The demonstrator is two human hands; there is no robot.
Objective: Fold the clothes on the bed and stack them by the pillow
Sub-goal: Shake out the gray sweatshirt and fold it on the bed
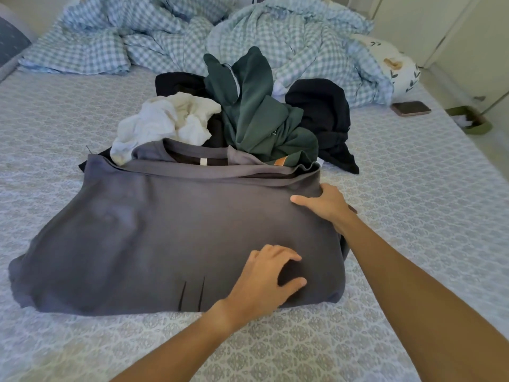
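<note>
Head view: grey shirt (165, 230) spread flat on bed (413, 175), before unfolded pile (248, 114). Left hand (264, 277) presses it, fingers loosely arched; right hand (327, 205) grips its right edge, likely to fold inward.

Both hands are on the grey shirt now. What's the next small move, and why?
Probably fold the grey shirt's left side in. Its right edge looks already tucked under the right hand, the left hand rests on the fabric, and the left side lies spread out.
</note>
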